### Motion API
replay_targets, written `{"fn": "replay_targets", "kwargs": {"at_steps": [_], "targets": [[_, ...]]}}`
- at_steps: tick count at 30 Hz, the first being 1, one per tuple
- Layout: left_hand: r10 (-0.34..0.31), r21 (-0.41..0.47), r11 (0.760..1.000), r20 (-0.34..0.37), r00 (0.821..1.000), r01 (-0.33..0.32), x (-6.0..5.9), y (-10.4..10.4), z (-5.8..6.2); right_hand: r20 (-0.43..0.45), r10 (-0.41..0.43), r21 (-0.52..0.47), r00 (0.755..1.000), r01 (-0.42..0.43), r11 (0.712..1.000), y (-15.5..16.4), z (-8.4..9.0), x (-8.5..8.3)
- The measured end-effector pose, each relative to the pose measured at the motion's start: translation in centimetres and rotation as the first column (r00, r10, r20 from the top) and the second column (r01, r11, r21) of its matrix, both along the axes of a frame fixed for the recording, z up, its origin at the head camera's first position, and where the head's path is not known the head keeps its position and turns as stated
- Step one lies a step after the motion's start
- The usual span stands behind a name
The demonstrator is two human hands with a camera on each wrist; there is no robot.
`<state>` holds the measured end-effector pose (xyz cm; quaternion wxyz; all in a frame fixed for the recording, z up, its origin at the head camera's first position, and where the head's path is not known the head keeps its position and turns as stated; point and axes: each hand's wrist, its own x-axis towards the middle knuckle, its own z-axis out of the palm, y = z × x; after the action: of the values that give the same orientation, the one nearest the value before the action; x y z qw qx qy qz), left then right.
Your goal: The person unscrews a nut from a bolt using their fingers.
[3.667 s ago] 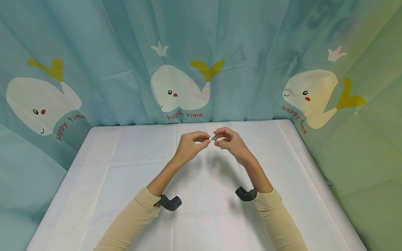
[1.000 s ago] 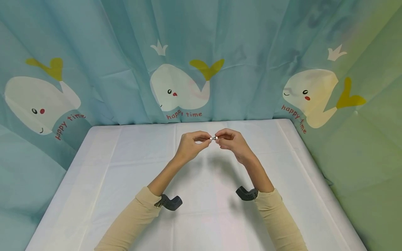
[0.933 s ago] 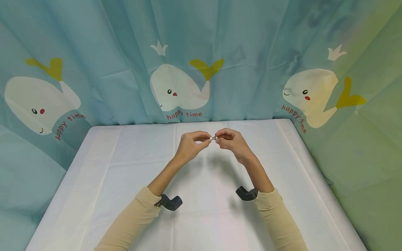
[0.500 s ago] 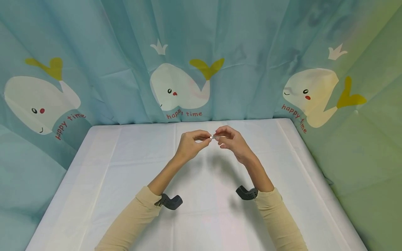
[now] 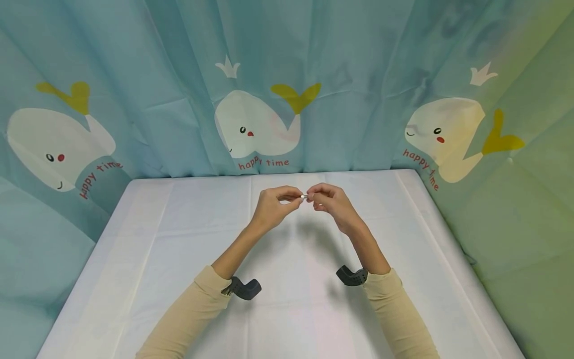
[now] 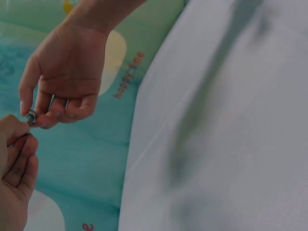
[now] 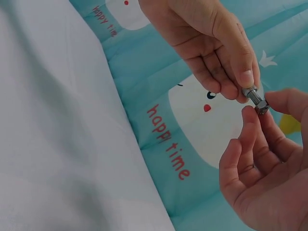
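A small silver bolt [image 7: 254, 96] with visible threads is held level above the table between the two hands. My left hand [image 5: 271, 207] pinches its head end between thumb and fingers. On the bolt's other end sits a metal hex nut [image 7: 263, 107]. My right hand [image 5: 333, 203] has its thumb and fingertips at the nut, pinching it from the sides. Seen from the left wrist, the nut [image 6: 31, 116] is at the right hand's fingertips, and the left fingers cover most of the bolt.
A white cloth covers the table [image 5: 287, 279] under both hands. Behind it hangs a blue-green curtain [image 5: 350, 129] printed with whales. Each forearm wears a dark wrist mount, the left one [image 5: 245, 289] and the right one [image 5: 352, 276].
Half a second ago the right fingers were spread wider around the nut; now they have come together on it again. The left hand stays nearly still with the bolt.
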<state>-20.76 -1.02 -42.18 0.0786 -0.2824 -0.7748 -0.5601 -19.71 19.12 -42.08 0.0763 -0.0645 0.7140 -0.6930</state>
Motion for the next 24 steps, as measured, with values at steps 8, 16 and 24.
{"fn": "replay_targets", "kwargs": {"at_steps": [8,16,24], "targets": [[-0.003,0.018,1.000,-0.005,1.000,0.003,0.07,-0.05,-0.06,-0.052,0.025,-0.021,0.998,-0.026,0.999,0.22,-0.09,0.18],[-0.002,0.033,0.999,0.004,1.000,0.002,0.10,-0.05,-0.16,-0.098,0.051,-0.027,0.994,-0.054,0.998,0.03,0.09,0.29],[0.001,0.042,0.999,0.020,1.000,-0.002,0.20,0.05,0.02,-0.110,0.080,-0.040,0.991,-0.085,0.996,0.09,-0.01,0.24]]}}
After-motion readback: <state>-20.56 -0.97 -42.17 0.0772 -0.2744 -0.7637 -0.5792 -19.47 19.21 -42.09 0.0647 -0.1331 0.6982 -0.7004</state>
